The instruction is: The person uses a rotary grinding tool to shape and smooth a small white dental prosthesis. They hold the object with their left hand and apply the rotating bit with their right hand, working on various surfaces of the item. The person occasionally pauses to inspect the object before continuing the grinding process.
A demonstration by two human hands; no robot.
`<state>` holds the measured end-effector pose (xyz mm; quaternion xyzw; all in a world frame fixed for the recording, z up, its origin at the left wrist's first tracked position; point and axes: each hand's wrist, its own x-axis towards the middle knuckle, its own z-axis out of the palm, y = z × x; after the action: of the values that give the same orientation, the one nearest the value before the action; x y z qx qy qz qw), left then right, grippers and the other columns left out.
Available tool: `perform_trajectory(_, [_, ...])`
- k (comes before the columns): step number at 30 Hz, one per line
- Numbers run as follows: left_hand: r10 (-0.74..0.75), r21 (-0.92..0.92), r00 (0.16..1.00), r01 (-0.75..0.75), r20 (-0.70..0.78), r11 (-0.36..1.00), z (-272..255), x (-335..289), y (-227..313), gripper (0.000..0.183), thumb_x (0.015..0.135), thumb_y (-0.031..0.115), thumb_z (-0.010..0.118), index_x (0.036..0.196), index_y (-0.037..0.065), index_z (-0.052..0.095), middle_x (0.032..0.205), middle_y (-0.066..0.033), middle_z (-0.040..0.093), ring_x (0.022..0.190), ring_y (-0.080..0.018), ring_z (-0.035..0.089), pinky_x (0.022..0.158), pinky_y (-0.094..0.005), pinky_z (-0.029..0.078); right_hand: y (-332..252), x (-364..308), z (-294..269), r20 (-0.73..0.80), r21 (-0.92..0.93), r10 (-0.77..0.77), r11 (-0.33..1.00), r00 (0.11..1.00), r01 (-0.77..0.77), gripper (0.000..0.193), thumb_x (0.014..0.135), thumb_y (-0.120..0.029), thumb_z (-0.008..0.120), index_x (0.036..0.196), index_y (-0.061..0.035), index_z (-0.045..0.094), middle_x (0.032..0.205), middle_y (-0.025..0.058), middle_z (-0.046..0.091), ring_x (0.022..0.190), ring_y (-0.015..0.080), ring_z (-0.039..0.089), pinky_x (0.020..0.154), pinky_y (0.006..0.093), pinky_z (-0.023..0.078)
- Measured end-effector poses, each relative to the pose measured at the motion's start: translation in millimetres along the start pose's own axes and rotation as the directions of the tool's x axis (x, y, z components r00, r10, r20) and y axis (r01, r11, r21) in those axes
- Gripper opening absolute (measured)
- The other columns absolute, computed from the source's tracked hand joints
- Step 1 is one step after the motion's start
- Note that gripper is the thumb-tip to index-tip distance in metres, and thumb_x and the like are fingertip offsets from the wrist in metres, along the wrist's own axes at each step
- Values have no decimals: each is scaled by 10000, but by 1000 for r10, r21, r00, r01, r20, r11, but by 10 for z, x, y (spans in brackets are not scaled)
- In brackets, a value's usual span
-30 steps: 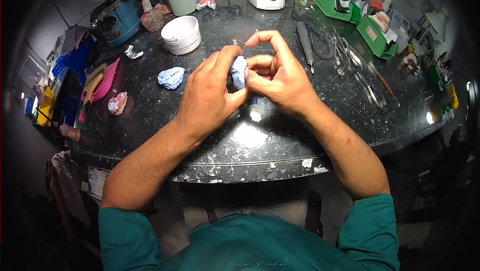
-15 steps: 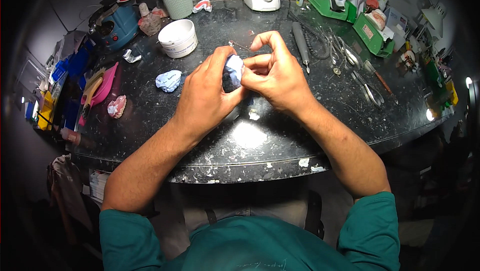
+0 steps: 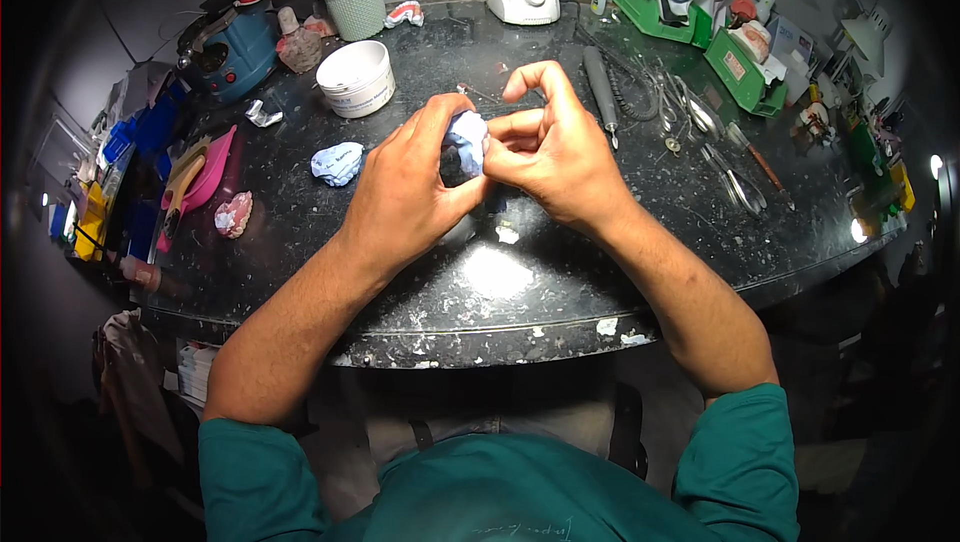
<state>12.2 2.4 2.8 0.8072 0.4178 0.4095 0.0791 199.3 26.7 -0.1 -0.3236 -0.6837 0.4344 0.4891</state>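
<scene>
Over the middle of the bench, my left hand (image 3: pixel 402 177) is closed around a pale blue plaster dental cast (image 3: pixel 468 138), its fingers over the far side and its thumb below. My right hand (image 3: pixel 545 147) pinches the right edge of the same cast between thumb and fingers, with its index finger raised and bent. The fingers hide much of the cast. A thin rod (image 3: pixel 482 93) shows just beyond, between the two hands; whether a finger touches it I cannot tell. Left of my left hand lies a second pale blue cast (image 3: pixel 337 163) with handwriting on it.
A white tub (image 3: pixel 356 79) stands behind the second cast. At left are a pink and white dental model (image 3: pixel 234 214) and a pink bowl (image 3: pixel 207 182). To the right lie a grey handpiece (image 3: pixel 601 92) and several metal tools (image 3: pixel 735 180). Green bins (image 3: pixel 745 72) stand farther back.
Both hands hold nearly the same pose around the cast. My left hand has tilted very slightly; nothing was let go or picked up.
</scene>
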Motion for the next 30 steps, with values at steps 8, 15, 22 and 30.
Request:
perform_trajectory(8, [-314,-806,769,592,557,20,-55,82,-198,631,1060,545,313,1236,-8,561,995,-188,683,762,-282,720,711,-373,617,-163,84,-178,48,192,90,976,995,-97,416,936,-134,738,1228,-7,471,920,101,745,834,99,697,745,268,573])
perform_trajectory(15, [-48,-663,680,693,731,-283,-7,31,-149,772,1023,679,164,1013,46,606,652,-102,531,507,-191,507,472,-292,439,-120,34,-76,16,-365,-467,821,884,440,199,835,-90,756,1009,-11,698,962,96,718,880,190,715,827,319,568])
perform_trajectory(22, [-63,-700,697,711,714,-70,28,6,-140,716,1022,644,158,1020,70,586,604,-82,515,494,-169,453,493,-267,389,-77,28,-95,119,-365,-355,853,927,373,206,836,-140,761,1011,-33,750,941,116,732,872,224,725,832,328,572])
perform_trajectory(30, [-197,-706,714,698,672,118,77,23,-135,651,1026,590,187,975,76,583,665,-80,602,558,-134,535,492,-248,378,-64,34,-129,153,-425,-359,817,921,390,192,840,-148,778,987,-26,761,947,118,753,873,202,733,820,316,578])
